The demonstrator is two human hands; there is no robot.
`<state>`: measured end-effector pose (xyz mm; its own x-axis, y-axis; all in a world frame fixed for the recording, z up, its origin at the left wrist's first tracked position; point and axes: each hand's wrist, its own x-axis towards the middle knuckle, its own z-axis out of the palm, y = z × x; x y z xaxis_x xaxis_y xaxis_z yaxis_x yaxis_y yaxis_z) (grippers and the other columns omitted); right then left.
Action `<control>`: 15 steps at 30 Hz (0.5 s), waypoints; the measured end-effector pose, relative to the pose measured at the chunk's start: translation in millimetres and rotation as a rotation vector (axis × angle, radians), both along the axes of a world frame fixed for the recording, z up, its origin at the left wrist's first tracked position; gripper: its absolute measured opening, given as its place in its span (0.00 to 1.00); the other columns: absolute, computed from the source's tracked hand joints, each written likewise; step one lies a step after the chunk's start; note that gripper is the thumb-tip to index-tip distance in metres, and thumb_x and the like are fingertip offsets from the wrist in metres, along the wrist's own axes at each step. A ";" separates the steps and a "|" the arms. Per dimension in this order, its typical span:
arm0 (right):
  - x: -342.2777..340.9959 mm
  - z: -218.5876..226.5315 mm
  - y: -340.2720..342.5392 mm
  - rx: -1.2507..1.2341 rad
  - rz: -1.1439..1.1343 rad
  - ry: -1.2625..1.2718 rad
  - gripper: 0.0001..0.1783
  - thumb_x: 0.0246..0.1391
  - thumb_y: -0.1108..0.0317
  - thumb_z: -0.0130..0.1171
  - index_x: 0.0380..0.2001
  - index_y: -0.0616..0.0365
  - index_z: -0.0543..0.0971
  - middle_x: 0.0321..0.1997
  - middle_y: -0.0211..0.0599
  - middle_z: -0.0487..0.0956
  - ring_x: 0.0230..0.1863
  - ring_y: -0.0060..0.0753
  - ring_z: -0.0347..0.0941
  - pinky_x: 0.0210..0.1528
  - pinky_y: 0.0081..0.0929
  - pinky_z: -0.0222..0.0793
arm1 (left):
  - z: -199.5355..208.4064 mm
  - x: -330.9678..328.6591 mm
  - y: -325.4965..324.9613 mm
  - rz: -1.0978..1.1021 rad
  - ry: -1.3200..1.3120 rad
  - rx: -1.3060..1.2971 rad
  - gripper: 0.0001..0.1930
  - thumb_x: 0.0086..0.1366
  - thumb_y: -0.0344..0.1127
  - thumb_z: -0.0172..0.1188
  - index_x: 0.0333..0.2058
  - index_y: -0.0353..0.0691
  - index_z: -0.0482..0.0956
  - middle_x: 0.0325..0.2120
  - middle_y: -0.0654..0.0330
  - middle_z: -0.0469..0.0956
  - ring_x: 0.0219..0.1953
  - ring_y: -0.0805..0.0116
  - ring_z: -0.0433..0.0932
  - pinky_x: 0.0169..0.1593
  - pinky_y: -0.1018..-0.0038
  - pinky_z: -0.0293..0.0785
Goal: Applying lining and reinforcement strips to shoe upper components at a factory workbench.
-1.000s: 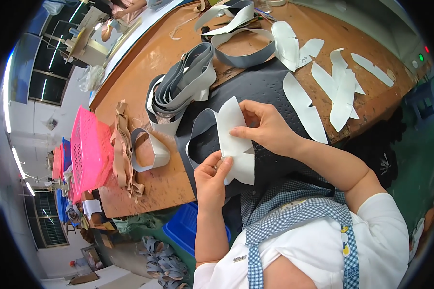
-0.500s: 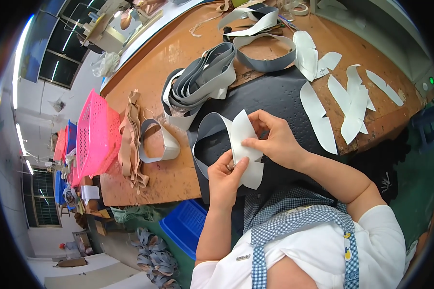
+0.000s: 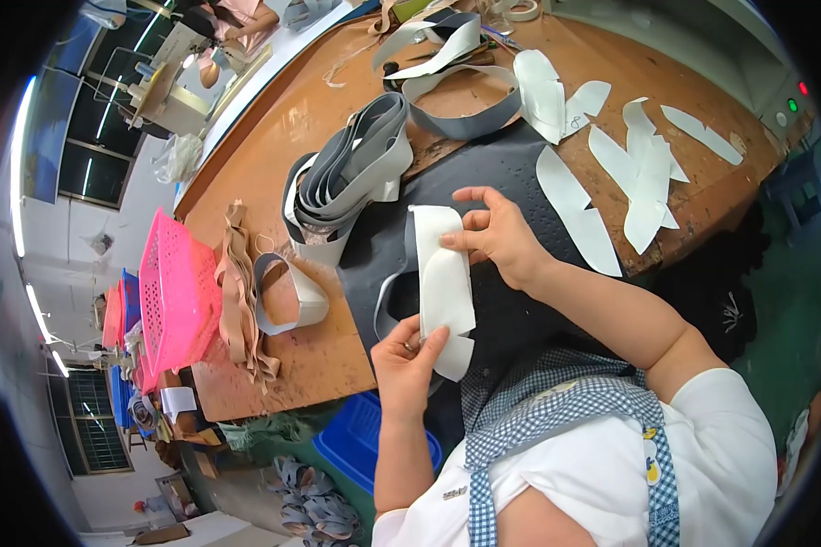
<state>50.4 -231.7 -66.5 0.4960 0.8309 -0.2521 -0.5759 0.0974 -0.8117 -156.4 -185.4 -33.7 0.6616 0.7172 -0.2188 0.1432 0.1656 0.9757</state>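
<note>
Over the black mat my hands hold a white cut piece lengthwise against a grey-and-white band loop. My left hand pinches the near end, its thumb on the white face. My right hand grips the far right edge between thumb and fingers, with the index finger raised. The near end of the piece has a notch and a flared tab. Part of the loop hangs behind the piece, to its left. How the piece is joined to the loop is hidden.
Left of the mat lie stacked grey bands, a single loop, tan strips and a pink basket. White cut pieces lie to the right. A blue bin stands below the table edge. A person sits at a sewing machine.
The white piece has gone from bent to nearly flat and straight. My hands have moved apart along it, the left nearer to me. The whole view has shifted slightly.
</note>
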 end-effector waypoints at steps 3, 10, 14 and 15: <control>7.9 9.8 -7.5 -0.178 -0.040 -0.458 0.36 0.48 0.75 0.66 0.58 0.65 0.60 0.42 0.41 0.78 0.45 0.33 0.77 0.45 0.31 0.75 | 13.8 -3.7 14.8 -0.061 0.118 0.085 0.13 0.58 0.24 0.64 0.42 0.26 0.78 0.33 0.58 0.82 0.32 0.76 0.79 0.37 0.82 0.74; -22.5 53.8 -11.2 0.283 0.539 -1.277 0.37 0.42 0.75 0.64 0.58 0.64 0.64 0.47 0.51 0.78 0.52 0.53 0.72 0.58 0.39 0.66 | 60.8 27.9 20.0 -0.185 0.207 1.269 0.13 0.51 0.25 0.67 0.36 0.35 0.78 0.23 0.55 0.77 0.27 0.50 0.76 0.37 0.65 0.73; -0.1 37.2 -13.1 0.115 0.374 -0.922 0.29 0.43 0.75 0.66 0.52 0.59 0.74 0.43 0.41 0.80 0.45 0.31 0.77 0.50 0.27 0.70 | 28.0 9.0 8.5 0.205 0.209 0.877 0.07 0.62 0.31 0.63 0.32 0.34 0.76 0.25 0.61 0.76 0.24 0.72 0.73 0.27 0.77 0.67; -1.5 31.7 -16.4 0.134 0.335 -0.873 0.29 0.42 0.75 0.66 0.52 0.59 0.73 0.43 0.39 0.80 0.45 0.29 0.76 0.50 0.28 0.70 | 23.9 0.9 7.4 0.094 0.217 0.496 0.11 0.68 0.37 0.57 0.33 0.35 0.75 0.27 0.64 0.75 0.24 0.80 0.70 0.25 0.84 0.63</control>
<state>48.9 -248.0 -34.8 0.1942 0.9596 0.2038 0.2148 0.1611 -0.9633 -155.4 -178.0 -9.8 0.5668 0.8230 0.0362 0.3564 -0.2846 0.8899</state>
